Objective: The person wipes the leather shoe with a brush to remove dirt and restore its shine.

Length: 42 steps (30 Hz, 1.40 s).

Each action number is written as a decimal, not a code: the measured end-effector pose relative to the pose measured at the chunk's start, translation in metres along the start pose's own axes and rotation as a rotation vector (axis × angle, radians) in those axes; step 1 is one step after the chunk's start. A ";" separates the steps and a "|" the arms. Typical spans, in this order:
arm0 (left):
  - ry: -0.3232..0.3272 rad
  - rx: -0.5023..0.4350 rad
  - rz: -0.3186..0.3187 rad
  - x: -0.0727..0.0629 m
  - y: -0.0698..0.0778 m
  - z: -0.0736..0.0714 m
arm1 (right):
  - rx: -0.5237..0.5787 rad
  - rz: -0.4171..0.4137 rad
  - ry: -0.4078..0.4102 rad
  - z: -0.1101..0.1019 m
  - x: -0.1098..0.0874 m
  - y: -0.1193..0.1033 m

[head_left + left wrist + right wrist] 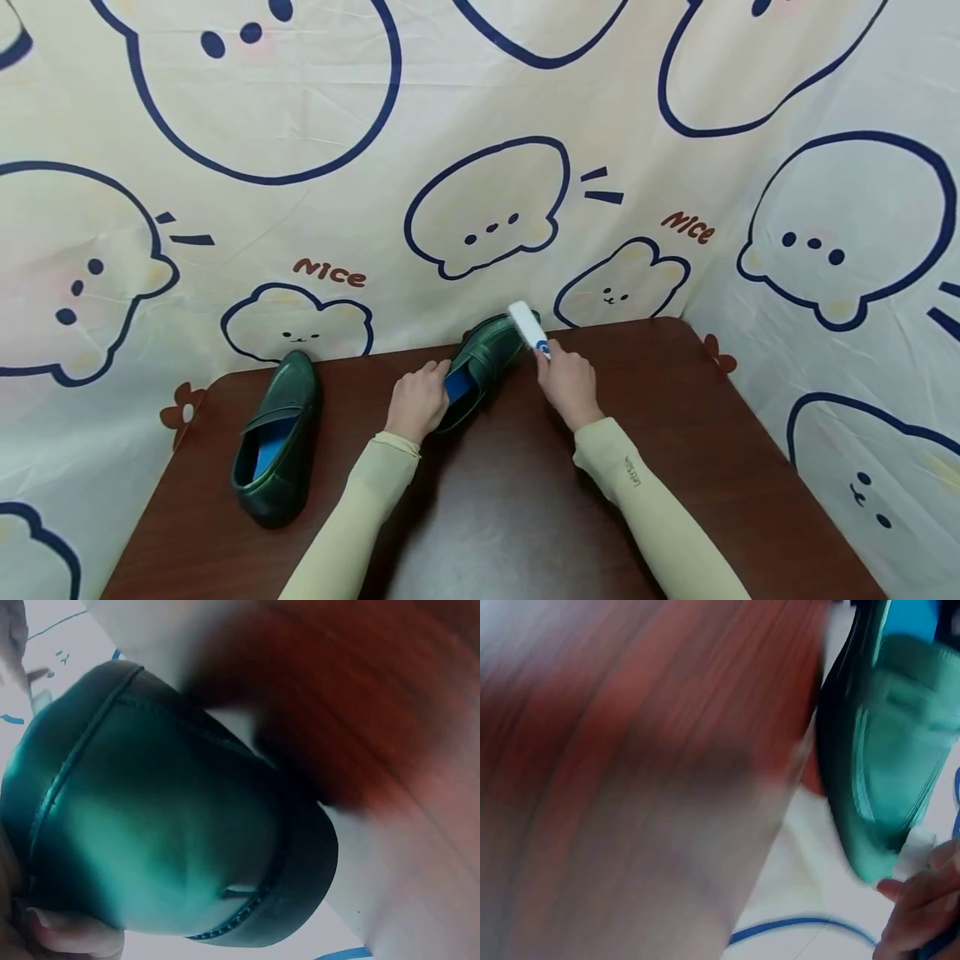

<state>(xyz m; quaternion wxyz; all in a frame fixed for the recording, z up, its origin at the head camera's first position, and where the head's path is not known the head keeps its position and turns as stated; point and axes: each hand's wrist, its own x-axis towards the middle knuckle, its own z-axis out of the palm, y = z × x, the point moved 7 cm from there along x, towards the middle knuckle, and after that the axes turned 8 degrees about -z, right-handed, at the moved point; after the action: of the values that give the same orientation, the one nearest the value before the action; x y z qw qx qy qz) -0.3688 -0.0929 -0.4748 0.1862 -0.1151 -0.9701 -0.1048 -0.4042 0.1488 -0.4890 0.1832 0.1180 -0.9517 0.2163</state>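
A dark brown desk (517, 517) stretched ahead, and at its far edge was a green loafer (493, 348), its long axis slanting away rightward, toe farthest. It looked glossy, with a blue insole (458, 385). The left hand (417, 400) gripped its heel end; the right hand (570, 385), just right of the toe, held a small white tool (527, 324) against or barely over it.

On the pale patterned cloth (480, 108), the word "Nice" (330, 272) stands two times in brown letters, once at left and once at right, while the dark lettering (632, 472) on the right sleeve (663, 517) and the blue mark (543, 346) on the white tool (527, 322) are too small to read.
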 end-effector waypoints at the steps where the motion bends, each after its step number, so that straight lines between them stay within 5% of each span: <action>1: -0.001 -0.012 0.003 0.001 0.000 0.000 | -0.003 0.030 0.004 -0.002 0.000 0.008; 5: -0.003 -0.024 0.022 0.004 -0.001 -0.001 | 0.003 0.111 0.012 -0.009 0.000 0.032; 8: 0.011 -0.023 0.028 0.004 -0.002 -0.001 | 0.025 0.096 0.024 -0.010 0.000 0.032; 19: -0.028 -0.037 0.009 -0.004 0.000 0.007 | 0.027 -0.141 -0.042 0.006 -0.006 -0.028; 28: -0.045 -0.044 -0.002 0.003 -0.005 0.005 | -0.009 0.043 -0.010 -0.003 -0.001 0.019; 33: -0.026 -0.058 0.020 0.002 -0.003 0.005 | -0.040 0.081 0.014 -0.008 -0.003 0.024; 42: -0.023 -0.061 0.019 0.002 -0.003 0.004 | 0.003 -0.114 -0.039 0.001 -0.002 -0.023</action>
<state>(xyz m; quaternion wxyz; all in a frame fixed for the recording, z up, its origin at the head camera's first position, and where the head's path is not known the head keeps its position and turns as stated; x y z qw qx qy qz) -0.3728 -0.0944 -0.4785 0.1723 -0.1310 -0.9674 -0.1312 -0.3954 0.1279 -0.4825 0.1765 0.1763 -0.9465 0.2048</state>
